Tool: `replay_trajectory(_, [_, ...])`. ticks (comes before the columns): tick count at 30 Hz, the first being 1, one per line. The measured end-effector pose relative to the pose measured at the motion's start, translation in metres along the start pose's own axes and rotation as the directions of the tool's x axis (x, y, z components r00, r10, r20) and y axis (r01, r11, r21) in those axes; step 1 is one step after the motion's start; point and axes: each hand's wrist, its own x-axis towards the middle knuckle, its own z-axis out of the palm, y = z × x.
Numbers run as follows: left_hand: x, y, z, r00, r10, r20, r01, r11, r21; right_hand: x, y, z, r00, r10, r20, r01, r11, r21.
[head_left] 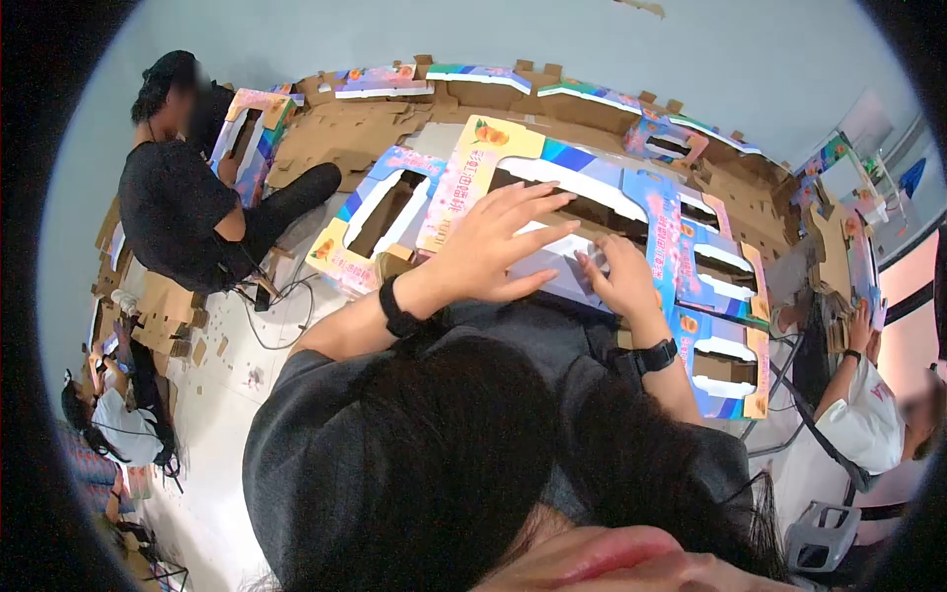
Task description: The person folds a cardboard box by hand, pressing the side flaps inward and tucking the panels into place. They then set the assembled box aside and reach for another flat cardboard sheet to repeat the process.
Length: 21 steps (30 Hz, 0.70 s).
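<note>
In the head view a colourful printed cardboard fruit box, with a peach picture and a long cut-out window, lies in front of me. My left hand is spread flat over its window and near side, fingers apart. On the near panel to the right, my right hand rests with bent fingers, thumb and forefinger apart; nothing shows between them. White torn-looking flaps edge the window, and brown cardboard shows inside. What lies under my left palm is hidden.
Another printed box stands to the left, and several more boxes are stacked at right. Flattened brown cardboard covers the area behind. A person in black sits at left with a box; a person in white is at right.
</note>
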Motion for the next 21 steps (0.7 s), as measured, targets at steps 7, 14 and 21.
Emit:
replay_trajectory(7, [-0.024, -0.027, 0.067, 0.971, -0.169, 0.172, 0.153, 0.983, 0.103, -0.001, -0.009, -0.004, 1.0, 0.013, 0.006, -0.013, 1.0, -0.006])
replay_trajectory(14, [-0.028, -0.007, 0.05, 0.952, -0.19, 0.241, 0.181, 0.982, 0.061, -0.006, -0.014, -0.01, 0.987, -0.087, -0.136, 0.08, 0.996, -0.05])
replay_trajectory(21, [-0.031, -0.005, 0.03, 0.962, -0.177, 0.209, 0.27, 0.745, -0.61, 0.014, -0.008, -0.001, 0.932, -0.262, -0.251, 0.235, 0.963, -0.131])
